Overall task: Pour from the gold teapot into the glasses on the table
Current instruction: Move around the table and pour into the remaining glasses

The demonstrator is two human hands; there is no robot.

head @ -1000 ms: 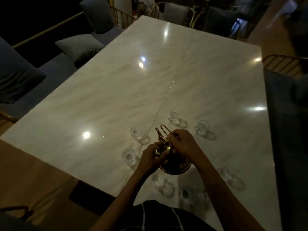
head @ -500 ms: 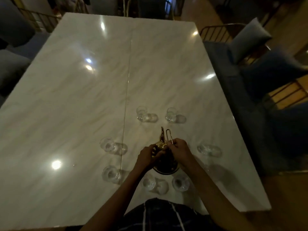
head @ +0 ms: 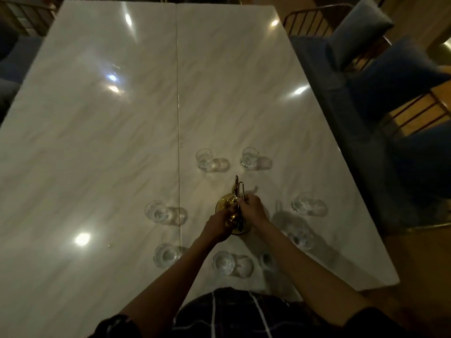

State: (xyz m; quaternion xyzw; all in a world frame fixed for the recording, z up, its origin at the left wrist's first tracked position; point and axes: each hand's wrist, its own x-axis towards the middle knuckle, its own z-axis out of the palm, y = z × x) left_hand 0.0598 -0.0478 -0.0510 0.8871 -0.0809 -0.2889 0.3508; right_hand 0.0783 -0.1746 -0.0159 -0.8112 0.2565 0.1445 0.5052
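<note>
1. My head view is dim and grainy.
2. Overhead lamps glare as bright spots on the glossy marble table (head: 97, 142).
3. The glasses (head: 204, 159) cast soft shadows to the right.
4. Edges bow with wide-angle distortion; the blue cushions (head: 400, 69) look smeared.

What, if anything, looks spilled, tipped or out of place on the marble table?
Nothing stands out. The clear glasses stand upright around the gold teapot, which both hands hold, left hand and right hand. No spill shows on the white marble table.

Gold teapot (head: 225, 203), clear glasses (head: 204, 159), pale veined marble table (head: 97, 142), blue cushions (head: 400, 76).
</note>
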